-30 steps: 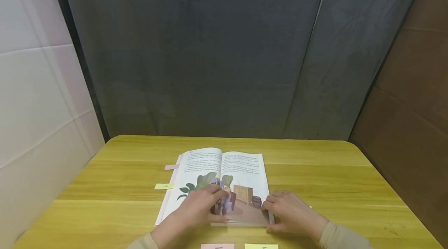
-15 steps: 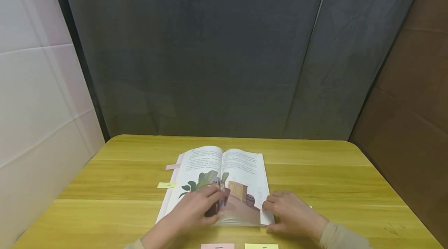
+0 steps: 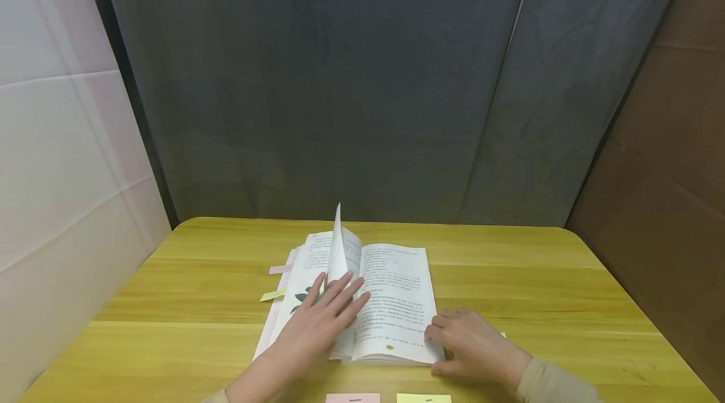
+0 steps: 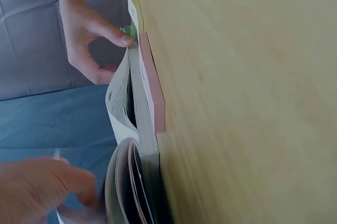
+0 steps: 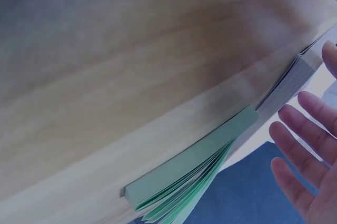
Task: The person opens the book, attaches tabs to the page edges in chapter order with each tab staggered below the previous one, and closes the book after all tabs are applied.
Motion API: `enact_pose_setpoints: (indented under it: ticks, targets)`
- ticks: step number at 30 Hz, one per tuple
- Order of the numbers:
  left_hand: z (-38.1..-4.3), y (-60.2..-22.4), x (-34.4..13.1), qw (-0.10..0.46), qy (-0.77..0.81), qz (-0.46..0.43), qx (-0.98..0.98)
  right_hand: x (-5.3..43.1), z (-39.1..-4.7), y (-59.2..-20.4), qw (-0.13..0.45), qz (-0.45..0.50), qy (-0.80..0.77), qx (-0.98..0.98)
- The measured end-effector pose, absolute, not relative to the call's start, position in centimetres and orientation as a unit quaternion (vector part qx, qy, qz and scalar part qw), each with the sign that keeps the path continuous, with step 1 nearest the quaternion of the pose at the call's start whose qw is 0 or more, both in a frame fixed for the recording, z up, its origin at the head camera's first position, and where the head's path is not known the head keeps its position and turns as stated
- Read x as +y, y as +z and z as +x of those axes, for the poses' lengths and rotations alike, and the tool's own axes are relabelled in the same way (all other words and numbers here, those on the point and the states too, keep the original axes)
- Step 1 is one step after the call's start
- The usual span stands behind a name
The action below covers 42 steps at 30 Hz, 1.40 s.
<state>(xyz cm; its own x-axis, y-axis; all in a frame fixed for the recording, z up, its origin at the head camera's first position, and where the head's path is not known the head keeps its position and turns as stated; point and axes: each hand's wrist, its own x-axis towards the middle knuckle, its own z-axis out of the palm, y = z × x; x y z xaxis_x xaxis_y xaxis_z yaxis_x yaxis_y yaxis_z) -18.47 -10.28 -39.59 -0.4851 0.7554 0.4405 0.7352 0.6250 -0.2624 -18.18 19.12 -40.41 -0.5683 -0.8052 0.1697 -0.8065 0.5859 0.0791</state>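
Note:
An open book [image 3: 396, 302] lies on the wooden table, with printed text on its right page. One loose page [image 3: 337, 245] stands nearly upright near the spine, partly covering the left page's plant picture. My left hand [image 3: 320, 321] touches this page with its fingers spread and straight. At the book's right edge rests my right hand [image 3: 470, 343], its thumb near the lower corner. The right wrist view shows the fingers of this hand [image 5: 310, 139] extended and apart. A pink tab [image 3: 280, 269] and a yellow tab [image 3: 273, 295] stick out from the book's left side.
A pink sticky pad [image 3: 353, 398] and a yellow sticky pad [image 3: 423, 398] lie along the table's front. A green sticky pad [image 5: 195, 155] with fanned leaves lies right of the book, mostly hidden by my right hand in the head view.
My left hand has turned the illustrated right page up and over to the left, its fingers now spread. Full text shows on the right side. My right hand has stayed in place.

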Motion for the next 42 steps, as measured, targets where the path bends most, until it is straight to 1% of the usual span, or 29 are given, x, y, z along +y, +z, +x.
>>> enact_pose_setpoints:
  ticks: [6, 11, 13, 14, 17, 22, 27, 35, 42]
  targets:
    - [-18.6, -40.3, -10.4, 0.246, 0.059, -0.414, -0.875, 19.1, -18.1, -40.4, 0.09, 0.455, 0.002, -0.886]
    - [-18.4, -40.4, -9.9, 0.161, 0.005, -0.417, -0.895, 19.0, -18.2, -40.4, 0.098, 0.461, -0.001, -0.882]
    - [-18.3, -40.4, -9.5, 0.132, -0.02, -0.421, -0.897, 19.0, -18.2, -40.4, 0.102, 0.462, -0.001, -0.881]
    - [-18.2, -40.5, -9.3, 0.127, -0.028, -0.425, -0.896, 19.0, -18.2, -40.4, 0.103, 0.462, -0.001, -0.881]
    - [-18.2, -40.6, -8.8, 0.122, -0.038, -0.425, -0.896, 19.0, -18.2, -40.4, 0.105, 0.462, 0.0, -0.881]
    - [-18.3, -40.9, -8.1, 0.114, -0.041, -0.395, -0.91, 19.0, -18.2, -40.5, 0.107, 0.463, 0.005, -0.88]
    - [-18.5, -41.2, -7.7, 0.125, -0.033, -0.382, -0.915, 19.0, -18.2, -40.6, 0.114, 0.467, 0.003, -0.877]
    - [-18.7, -41.1, -7.8, 0.126, -0.034, -0.377, -0.917, 19.0, -18.3, -40.6, 0.119, 0.469, 0.002, -0.875]
    - [-18.6, -41.0, -7.9, 0.108, -0.036, -0.371, -0.922, 18.9, -18.2, -40.5, 0.116, 0.466, -0.002, -0.877]
